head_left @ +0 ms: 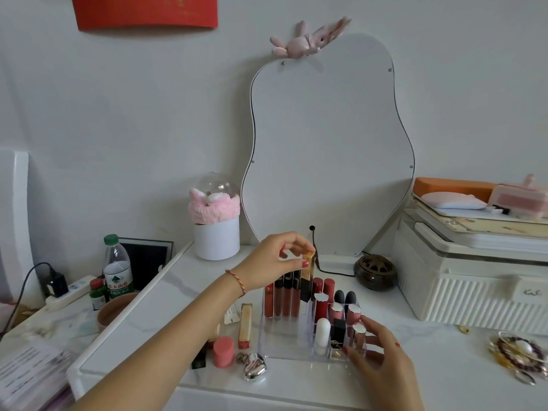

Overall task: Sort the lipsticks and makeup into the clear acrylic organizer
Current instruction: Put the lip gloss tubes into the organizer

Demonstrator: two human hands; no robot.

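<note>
The clear acrylic organizer stands on the white dresser top, with several lip glosses upright at its back left and several lipsticks in its right slots. My left hand pinches the top of a gold and black lipstick, which stands upright over the organizer's back. My right hand touches the organizer's front right corner with spread fingers. Left of the organizer lie a gold tube, a pink round case, a black lipstick and a silver heart case.
A wavy mirror leans on the wall behind. A white pot with a pink headband stands at back left, a dark incense burner and a white ribbed box at right. Bracelets lie far right, and a water bottle far left.
</note>
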